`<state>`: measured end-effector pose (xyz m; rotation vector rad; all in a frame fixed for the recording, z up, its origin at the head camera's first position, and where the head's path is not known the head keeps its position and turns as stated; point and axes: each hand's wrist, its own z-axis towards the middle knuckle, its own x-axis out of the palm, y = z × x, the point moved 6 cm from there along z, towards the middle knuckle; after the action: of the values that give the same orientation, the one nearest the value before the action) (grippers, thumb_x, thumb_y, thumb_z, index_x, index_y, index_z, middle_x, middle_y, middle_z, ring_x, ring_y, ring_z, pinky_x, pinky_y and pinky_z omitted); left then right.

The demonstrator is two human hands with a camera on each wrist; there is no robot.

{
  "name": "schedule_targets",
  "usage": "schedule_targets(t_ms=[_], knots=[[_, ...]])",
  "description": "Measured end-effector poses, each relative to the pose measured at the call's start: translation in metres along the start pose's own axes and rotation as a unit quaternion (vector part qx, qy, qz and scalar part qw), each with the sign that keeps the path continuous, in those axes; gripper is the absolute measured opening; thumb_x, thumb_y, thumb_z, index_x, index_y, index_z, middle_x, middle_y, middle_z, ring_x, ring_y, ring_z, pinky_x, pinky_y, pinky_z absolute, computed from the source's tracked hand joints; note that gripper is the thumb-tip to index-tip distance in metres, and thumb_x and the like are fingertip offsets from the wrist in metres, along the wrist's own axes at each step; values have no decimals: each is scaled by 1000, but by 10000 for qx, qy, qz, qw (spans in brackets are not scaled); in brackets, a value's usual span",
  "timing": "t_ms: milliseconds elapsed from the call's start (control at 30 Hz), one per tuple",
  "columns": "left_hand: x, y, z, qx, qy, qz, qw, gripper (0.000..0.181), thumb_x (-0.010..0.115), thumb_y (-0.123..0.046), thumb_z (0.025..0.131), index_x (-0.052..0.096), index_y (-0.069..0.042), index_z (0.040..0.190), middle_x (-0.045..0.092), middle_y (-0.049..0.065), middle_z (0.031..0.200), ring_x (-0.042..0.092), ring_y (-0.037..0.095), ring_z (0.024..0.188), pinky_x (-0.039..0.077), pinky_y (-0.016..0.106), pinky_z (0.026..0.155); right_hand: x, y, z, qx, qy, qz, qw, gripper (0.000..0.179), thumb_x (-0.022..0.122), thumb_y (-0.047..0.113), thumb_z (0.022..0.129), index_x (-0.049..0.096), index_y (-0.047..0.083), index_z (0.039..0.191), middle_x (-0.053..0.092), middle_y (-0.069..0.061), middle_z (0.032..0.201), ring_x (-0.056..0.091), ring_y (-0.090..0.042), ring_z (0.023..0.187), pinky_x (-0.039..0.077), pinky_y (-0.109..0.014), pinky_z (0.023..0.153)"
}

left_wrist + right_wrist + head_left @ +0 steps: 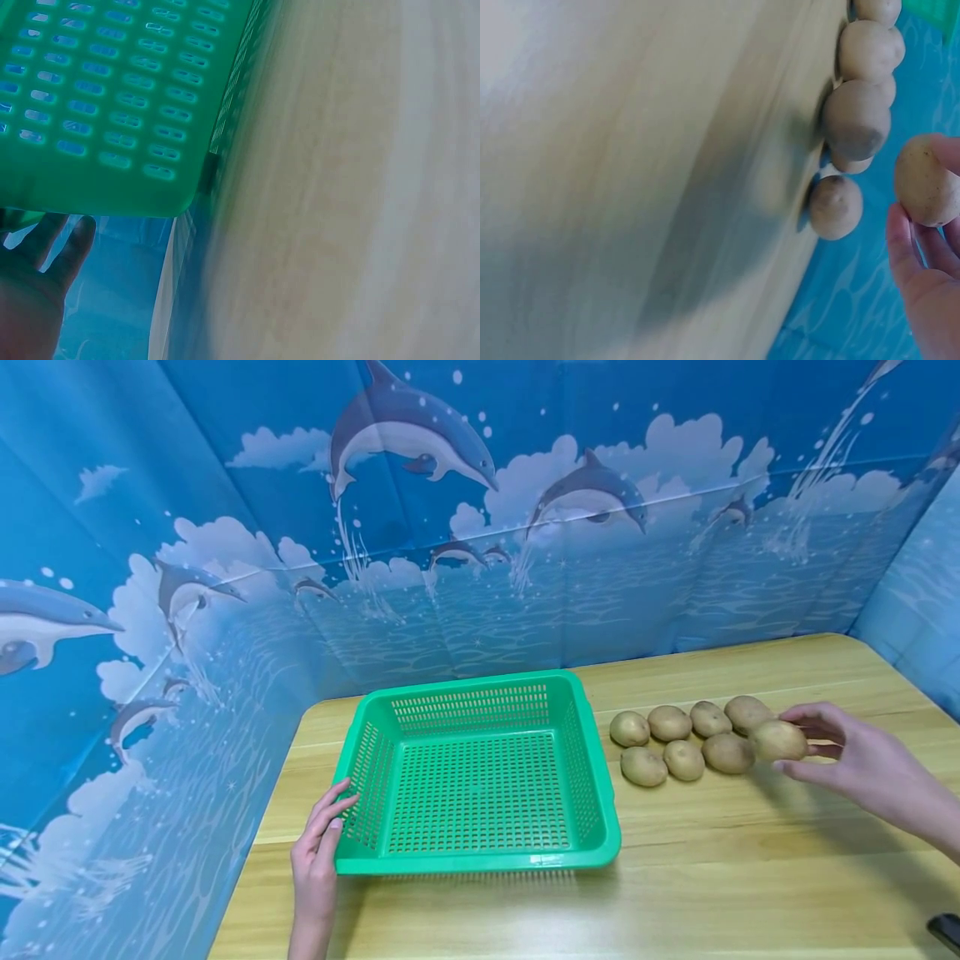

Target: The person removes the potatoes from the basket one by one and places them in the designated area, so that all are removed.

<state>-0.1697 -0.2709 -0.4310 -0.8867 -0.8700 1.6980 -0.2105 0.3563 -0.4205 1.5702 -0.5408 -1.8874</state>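
My right hand [873, 760] pinches a potato [774, 742] between thumb and fingers at the right end of two rows of potatoes [684, 760]. The right wrist view shows the same potato [922, 184] lifted, with the fingers [904, 244] below it and a shadow on the table. My left hand [318, 843] rests on the left rim of a green plastic basket [480, 862], its fairly straight fingers reaching over the edge. In the left wrist view, the fingers [71, 251] come up to the rim beside the perforated wall.
The wooden table [720, 877] holds the basket, with the potato rows right of it. A small black object [945, 931] lies at the lower right edge. A blue curtain with dolphins [420, 435] hangs behind and beside the table.
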Motion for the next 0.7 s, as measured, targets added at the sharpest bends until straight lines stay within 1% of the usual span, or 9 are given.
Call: schedule_targets(t_ms=[67, 133, 367, 467, 533, 600, 667, 700], knots=[[0, -1, 0, 53, 0, -8, 10000, 31, 40, 8, 100, 65, 10, 117, 53, 20, 138, 41, 27, 136, 31, 26, 110, 1, -5, 0, 78, 68, -29, 9999, 58, 83, 19, 81, 51, 0, 125, 55, -21, 120, 37, 26, 93, 44, -7, 65], [1, -2, 0, 93, 10, -2, 10000, 31, 39, 8, 100, 65, 10, 117, 53, 21, 138, 41, 27, 136, 31, 25, 109, 2, -11, 0, 147, 139, -43, 9998, 58, 83, 19, 81, 50, -1, 125, 54, -24, 121, 35, 27, 93, 45, -8, 64], [1, -3, 0, 86, 20, -37, 10000, 31, 39, 8, 100, 64, 10, 118, 52, 21, 139, 40, 26, 137, 31, 25, 109, 5, -27, 1, 251, 245, -29, 9994, 62, 84, 19, 80, 49, -8, 124, 55, -28, 116, 39, 25, 88, 46, -9, 64], [1, -2, 0, 64, 19, -45, 10000, 31, 39, 8, 100, 64, 10, 118, 52, 21, 139, 40, 26, 137, 31, 25, 109, 7, -32, 2, 288, 308, -99, 9991, 63, 84, 20, 79, 50, -9, 123, 56, -31, 116, 42, 22, 87, 47, -11, 63], [1, -1, 0, 60, 18, -44, 10000, 31, 39, 8, 100, 64, 11, 118, 52, 21, 139, 40, 26, 137, 31, 25, 109, 7, -34, 3, 314, 349, -265, 9985, 64, 85, 23, 79, 52, -9, 124, 57, -32, 116, 56, 8, 89, 46, -11, 63], [1, 0, 0, 53, 6, -54, 10000, 30, 40, 8, 100, 65, 11, 117, 53, 21, 138, 41, 27, 137, 31, 26, 110, 8, -36, 5, 306, 413, -378, 9980, 65, 85, 24, 79, 52, -10, 124, 57, -34, 116, 65, -14, 91, 46, -12, 62], [1, 1, 0, 45, -3, -40, 10000, 31, 40, 8, 100, 65, 10, 117, 53, 20, 138, 41, 27, 136, 31, 26, 110, 9, -37, 7, 339, 471, -454, 9973, 66, 84, 26, 80, 53, -9, 125, 58, -35, 116, 64, -34, 94, 46, -13, 62], [1, 1, 0, 30, -6, -48, 10000, 31, 40, 8, 100, 65, 10, 117, 54, 19, 138, 41, 27, 136, 31, 27, 110, 10, -38, 7, 338, 498, -470, 9971, 66, 84, 26, 80, 53, -10, 125, 58, -36, 116, 62, -40, 95, 45, -13, 62]])
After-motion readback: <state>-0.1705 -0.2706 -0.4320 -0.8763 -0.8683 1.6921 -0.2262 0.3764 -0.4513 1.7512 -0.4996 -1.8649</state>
